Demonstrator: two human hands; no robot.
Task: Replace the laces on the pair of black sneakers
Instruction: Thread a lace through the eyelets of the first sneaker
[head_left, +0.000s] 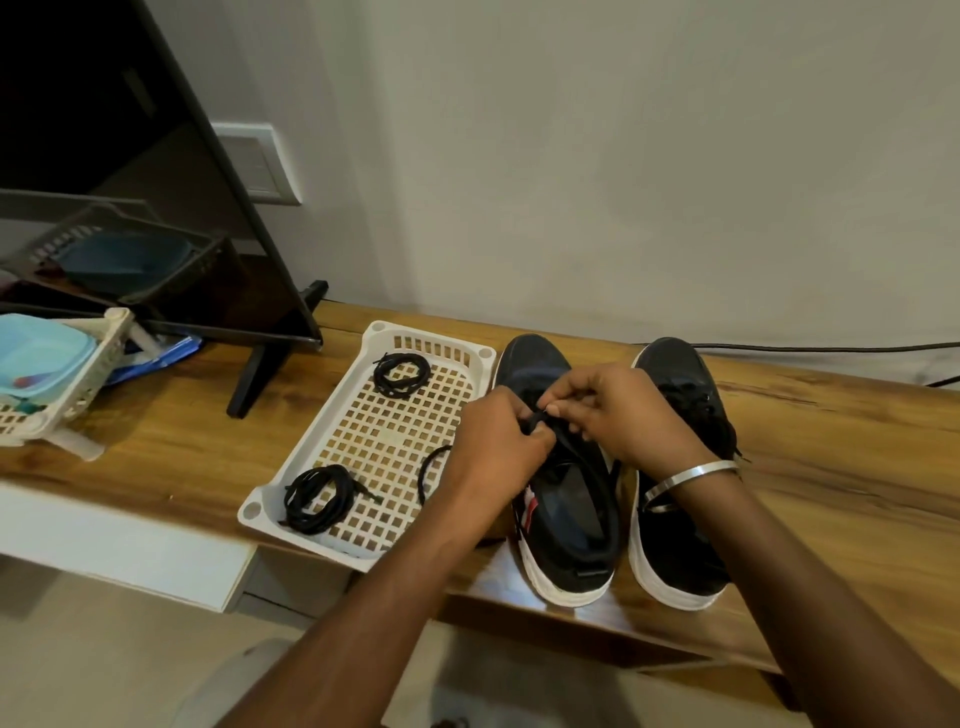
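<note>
Two black sneakers with white soles stand side by side on the wooden table, toes away from me: the left sneaker (569, 519) and the right sneaker (680, 540). My left hand (493, 441) and my right hand (618, 410) meet over the left sneaker's eyelets, both pinching its black lace (535, 422). The right sneaker has its lace threaded. A white perforated tray (363, 441) to the left holds two coiled black laces, one far (401, 374) and one near (317, 498), plus a loose lace (431, 467) partly hidden by my left wrist.
A black TV screen (156, 208) on a stand (275, 358) rises at the back left. A white basket (78, 374) with a light blue box sits at the far left. A black cable (831, 347) runs along the wall behind the sneakers.
</note>
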